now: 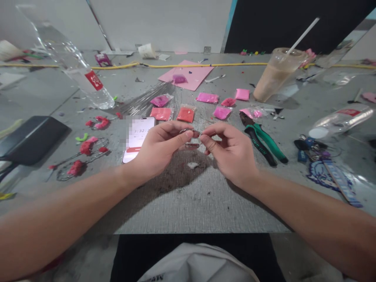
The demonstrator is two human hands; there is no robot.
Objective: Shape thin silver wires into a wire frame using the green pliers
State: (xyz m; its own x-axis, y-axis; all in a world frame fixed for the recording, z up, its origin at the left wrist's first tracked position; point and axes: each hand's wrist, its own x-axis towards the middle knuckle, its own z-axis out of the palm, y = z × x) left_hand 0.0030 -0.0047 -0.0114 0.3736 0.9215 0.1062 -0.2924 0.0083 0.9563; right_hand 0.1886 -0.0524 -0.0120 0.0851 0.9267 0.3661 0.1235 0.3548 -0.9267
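Note:
My left hand (160,147) and my right hand (232,150) meet above the table, both closed. Between their fingertips is a thin, dark metal wire (192,146), bent into a small loop. Thumb and forefinger of each hand pinch one side of it; the fingers partly cover it. A phone (136,153) with a timer on its screen lies just beyond my left wrist. Pliers with green and black handles (264,147) rest close to my right hand. Past my fingers lie several pink and red packets (185,114) of what looks like soft clay.
Wire pieces with red lumps (87,146) lie at left, near a black flat object (35,137). A water bottle (85,80) and an iced drink cup (272,74) stand farther back. A fallen bottle (342,120) and keys (311,147) are at right. A yellow cable (117,67) crosses the back.

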